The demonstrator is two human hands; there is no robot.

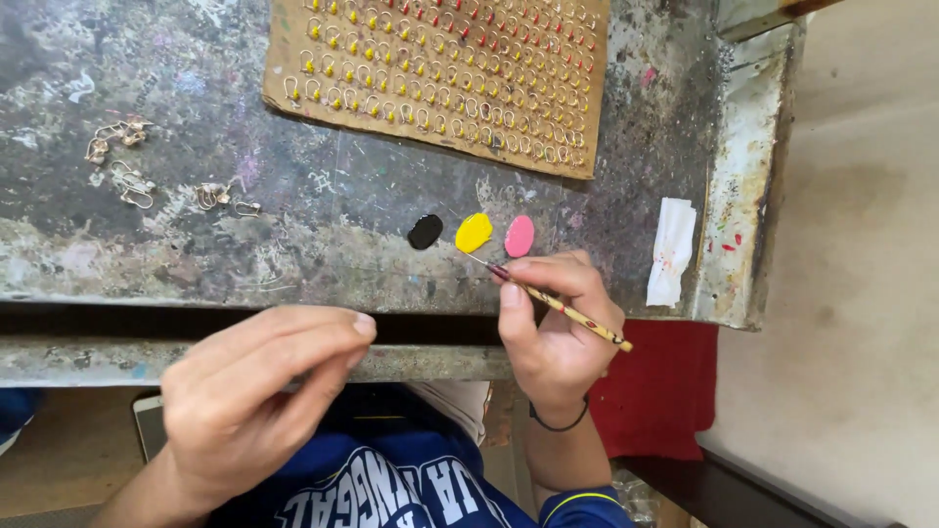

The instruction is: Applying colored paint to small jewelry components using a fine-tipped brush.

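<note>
My right hand (555, 328) grips a thin yellow paintbrush (565, 311), its tip touching the yellow paint blob (473, 233) on the worn metal table (342, 215). A black blob (424, 232) lies left of the yellow one and a pink blob (519, 236) right of it. My left hand (256, 391) hovers at the table's near edge with fingers pinched together; whether something small sits between them I cannot tell. At the far side lies a brown cardboard sheet (284, 59) studded with rows of small metal hooks tipped yellow and red.
Several loose metal hooks (127, 161) are scattered at the table's left. A paint-stained white cloth (672, 250) lies near the right edge. A red cloth (660, 386) hangs below the table. A phone (147, 422) rests by my lap.
</note>
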